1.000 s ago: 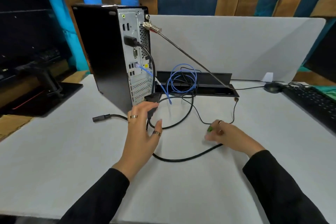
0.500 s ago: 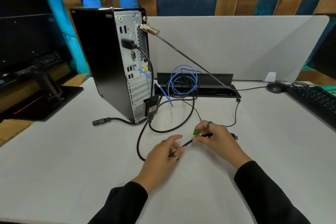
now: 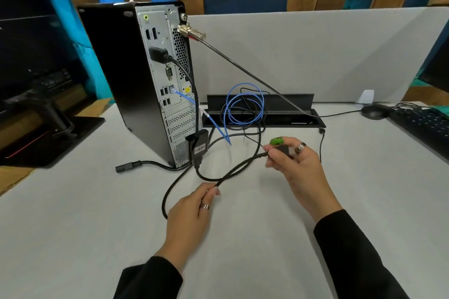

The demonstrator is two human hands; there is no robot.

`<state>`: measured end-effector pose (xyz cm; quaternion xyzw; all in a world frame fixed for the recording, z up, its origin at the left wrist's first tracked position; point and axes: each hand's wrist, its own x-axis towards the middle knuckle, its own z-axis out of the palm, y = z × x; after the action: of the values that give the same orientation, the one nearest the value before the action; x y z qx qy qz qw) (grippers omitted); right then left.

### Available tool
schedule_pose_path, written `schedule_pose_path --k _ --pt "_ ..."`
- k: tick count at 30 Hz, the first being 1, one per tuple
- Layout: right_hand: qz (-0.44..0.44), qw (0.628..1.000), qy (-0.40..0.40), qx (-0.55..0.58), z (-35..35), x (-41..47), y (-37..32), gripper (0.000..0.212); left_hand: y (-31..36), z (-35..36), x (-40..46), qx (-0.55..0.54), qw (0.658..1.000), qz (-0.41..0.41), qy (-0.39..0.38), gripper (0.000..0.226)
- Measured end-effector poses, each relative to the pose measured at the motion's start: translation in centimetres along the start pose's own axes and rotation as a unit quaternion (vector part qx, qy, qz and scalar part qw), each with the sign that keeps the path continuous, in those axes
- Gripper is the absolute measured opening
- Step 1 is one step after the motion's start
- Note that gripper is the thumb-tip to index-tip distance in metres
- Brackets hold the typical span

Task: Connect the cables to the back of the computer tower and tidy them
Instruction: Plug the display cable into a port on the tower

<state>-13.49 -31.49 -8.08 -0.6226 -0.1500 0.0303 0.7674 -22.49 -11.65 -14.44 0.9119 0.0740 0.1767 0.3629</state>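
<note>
Grey desk [image 3: 73, 238], wood-slat wall behind. Black cable [image 3: 239, 169] pinched by left hand [image 3: 192, 211]; its plug (green-tipped) [image 3: 279, 144] gripped by right hand [image 3: 295, 165].

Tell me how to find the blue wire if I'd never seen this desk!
Find the black computer tower standing on the grey desk. A blue cable runs from its back panel and coils in loops over the black cable tray behind. Every other cable nearby is black or metal grey.

Head-worn view, down over desk [image 3: 73, 238]

Monitor [image 3: 31, 56] left; keyboard [image 3: 422, 121], mouse [image 3: 373, 111] right
</note>
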Motion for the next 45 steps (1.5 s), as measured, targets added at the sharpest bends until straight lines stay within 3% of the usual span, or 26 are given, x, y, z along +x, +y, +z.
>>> schedule_pose_path --k 4,17,25,45 --pt "0.006 0.994 -0.047 0.095 1.2 -0.6 -0.2 0.025 0.0 0.0 0.4 0.010 0.999 -0.038 -0.034 0.021" --pt "-0.142 0.988 -0.003 -0.055 3.5 -2.4 0.4 0.038 0.3 0.6 0.4 0.140 0.987 -0.024 -0.071 0.023" --pt "-0.158 0.984 -0.015 -0.079 3.6 -2.4 0.5 0.028 0.2 0.7 0.5 0.153 0.986 -0.015 -0.064 0.024" --pt "-0.160 0.980 -0.013 -0.116 3.4 -2.3 0.4 0.026 -0.1 0.8 0.3 0.150 0.987 0.013 -0.052 0.023"
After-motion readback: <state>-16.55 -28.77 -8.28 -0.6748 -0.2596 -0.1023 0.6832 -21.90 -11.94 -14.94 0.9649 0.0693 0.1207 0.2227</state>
